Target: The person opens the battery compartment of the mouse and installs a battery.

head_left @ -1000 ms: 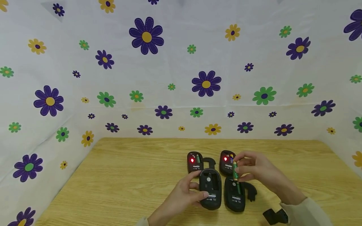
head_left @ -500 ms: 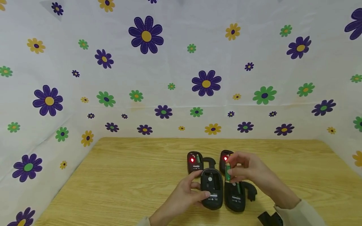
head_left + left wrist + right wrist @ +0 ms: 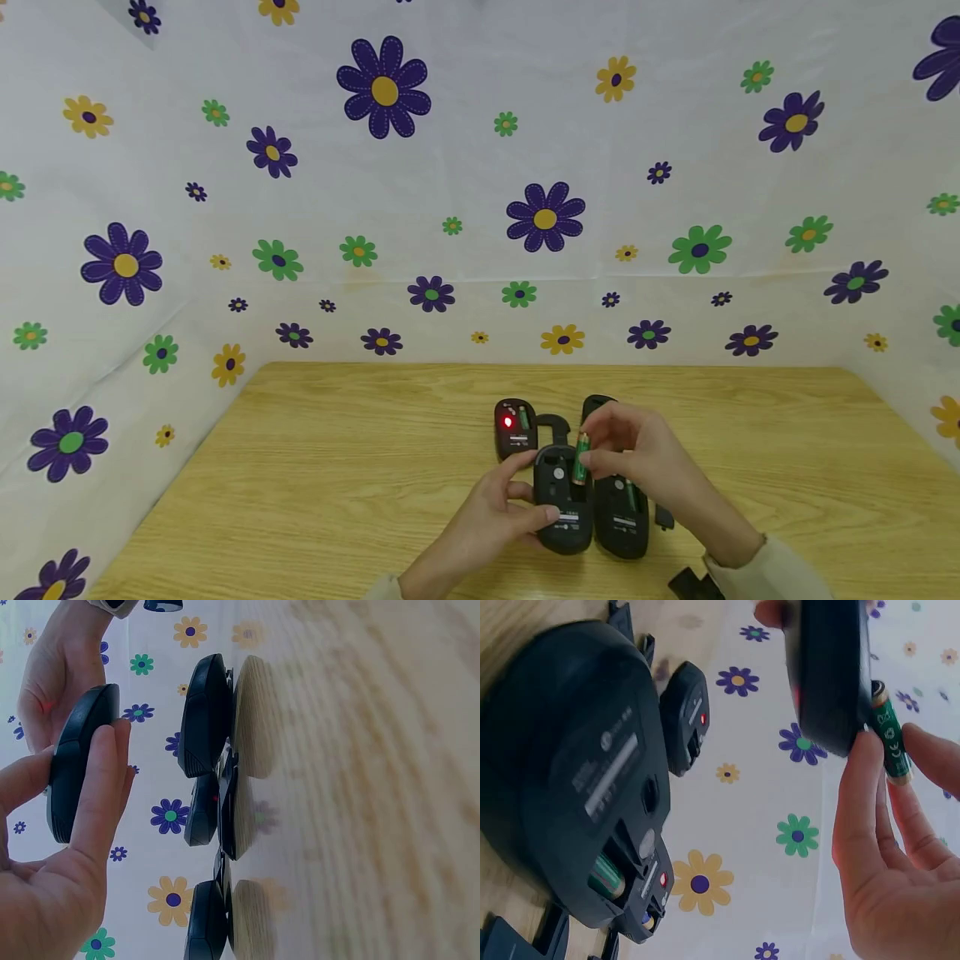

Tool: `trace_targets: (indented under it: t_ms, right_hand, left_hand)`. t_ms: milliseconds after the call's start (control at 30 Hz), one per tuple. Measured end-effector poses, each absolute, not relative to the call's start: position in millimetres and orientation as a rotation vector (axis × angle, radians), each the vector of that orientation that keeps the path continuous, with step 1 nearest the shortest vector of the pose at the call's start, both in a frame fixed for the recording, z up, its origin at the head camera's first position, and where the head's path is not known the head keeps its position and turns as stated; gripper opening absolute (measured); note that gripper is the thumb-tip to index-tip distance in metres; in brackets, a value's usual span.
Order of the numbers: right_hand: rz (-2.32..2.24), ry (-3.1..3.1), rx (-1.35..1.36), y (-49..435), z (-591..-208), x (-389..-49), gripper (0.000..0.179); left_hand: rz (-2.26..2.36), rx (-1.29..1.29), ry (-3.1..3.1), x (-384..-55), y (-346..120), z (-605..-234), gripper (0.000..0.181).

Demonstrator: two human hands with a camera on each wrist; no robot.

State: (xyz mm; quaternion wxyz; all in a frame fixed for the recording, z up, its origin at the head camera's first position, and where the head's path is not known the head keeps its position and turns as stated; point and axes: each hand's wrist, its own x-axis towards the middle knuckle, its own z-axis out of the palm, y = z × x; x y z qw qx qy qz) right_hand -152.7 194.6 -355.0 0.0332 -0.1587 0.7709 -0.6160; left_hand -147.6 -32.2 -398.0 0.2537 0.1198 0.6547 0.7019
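My left hand (image 3: 487,518) grips a black computer mouse (image 3: 564,537) between thumb and fingers, its underside facing up with the battery slot uncovered. In the left wrist view this mouse (image 3: 79,754) is held up off the table. My right hand (image 3: 647,458) pinches a green AA battery (image 3: 581,460) by thumb and fingertips, slanted over the slot. From the right wrist view, one end of the battery (image 3: 891,735) is right at the mouse's underside. Close to the right lies another upturned mouse (image 3: 621,529), with a green battery (image 3: 606,877) in its slot.
Two more upturned mice lie behind: the left one (image 3: 516,433) glows red and holds a battery, the right one (image 3: 597,403) is mostly behind my right hand. Black battery covers (image 3: 557,427) lie beside them, another cover (image 3: 693,585) near the front edge. A flowered cloth (image 3: 450,167) encloses the table.
My right hand has carried the battery leftward, from above the right-hand mouse to over the slot of the held mouse. The left hand and its mouse have shifted slightly right.
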Motion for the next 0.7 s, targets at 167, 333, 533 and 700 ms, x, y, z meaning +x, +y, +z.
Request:
trace_targets:
  t_ms: [167, 333, 533, 700]
  right_hand:
    - [-1.782, 2.566, -0.51, 187.8, -357.5, -148.0, 0.022]
    - [-1.687, 2.678, -0.531, 184.1, -360.4, -146.5, 0.023]
    - [-1.69, 2.652, -0.526, 182.9, -362.9, -145.8, 0.025]
    - [-1.863, 2.415, -0.386, 183.2, -364.5, -146.9, 0.039]
  left_hand:
    - [1.921, 0.34, 1.8, -146.4, -31.7, -398.1, 0.07]
    - [1.94, 0.347, 1.788, -146.5, -31.7, -397.2, 0.07]
    - [1.965, 0.363, 1.775, -147.2, -32.3, -394.9, 0.07]
    - [1.969, 0.366, 1.785, -148.0, -33.3, -393.6, 0.07]
